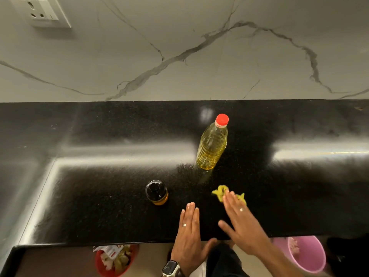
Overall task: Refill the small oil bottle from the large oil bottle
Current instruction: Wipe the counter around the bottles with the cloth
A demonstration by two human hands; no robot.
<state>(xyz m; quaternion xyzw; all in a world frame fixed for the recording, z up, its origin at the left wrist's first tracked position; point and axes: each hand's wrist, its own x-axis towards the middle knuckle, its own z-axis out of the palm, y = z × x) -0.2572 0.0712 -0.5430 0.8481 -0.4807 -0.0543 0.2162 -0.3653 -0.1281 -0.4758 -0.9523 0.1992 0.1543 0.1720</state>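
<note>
The large oil bottle (212,144) stands upright on the black counter (99,196), clear plastic, full of yellow oil, with a red cap on. The small oil bottle (156,192) stands nearer and to the left, seen from above, with a dark cap and amber oil. My left hand (188,234) lies flat and open on the counter's front edge, right of the small bottle. My right hand (242,222) is open, fingers spread, its fingertips over a crumpled yellow-green cloth (221,191). Whether the fingers press on the cloth is unclear.
A marble wall with a white power socket (43,12) rises behind the counter. Below the front edge on the floor stand a red bin (116,260) with scraps and a pink bucket (305,254). A watch sits on my left wrist.
</note>
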